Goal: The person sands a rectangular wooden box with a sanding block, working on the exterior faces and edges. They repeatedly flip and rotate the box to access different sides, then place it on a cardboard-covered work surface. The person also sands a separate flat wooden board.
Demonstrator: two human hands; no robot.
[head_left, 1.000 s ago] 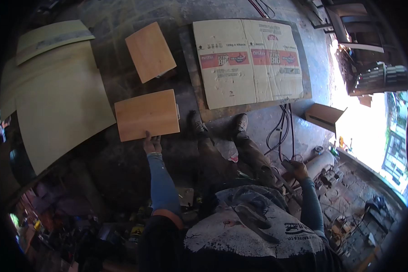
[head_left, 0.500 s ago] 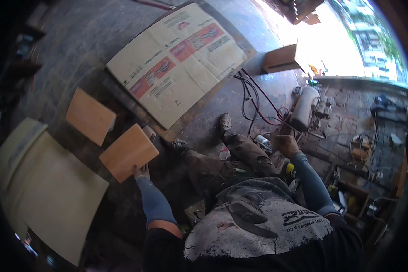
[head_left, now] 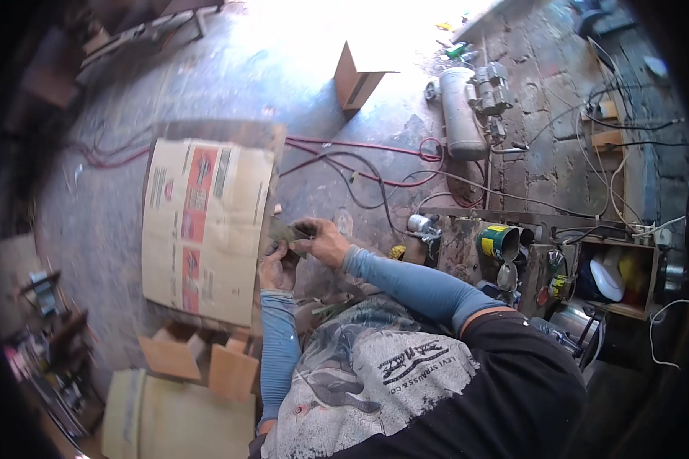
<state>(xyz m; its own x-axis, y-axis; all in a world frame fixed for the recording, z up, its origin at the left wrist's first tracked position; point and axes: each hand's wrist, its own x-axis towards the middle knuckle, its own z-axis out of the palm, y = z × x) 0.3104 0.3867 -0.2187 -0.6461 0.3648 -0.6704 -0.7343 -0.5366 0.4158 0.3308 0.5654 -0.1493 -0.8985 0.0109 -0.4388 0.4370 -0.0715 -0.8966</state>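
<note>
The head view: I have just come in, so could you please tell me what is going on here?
A person is handling a small, thin, dark piece with the left hand and right hand together, beside the edge of a cardboard sheet. What the piece is, I cannot tell. Two wooden pieces stand to the lower left, and a grey tank lies to the upper right.
</note>
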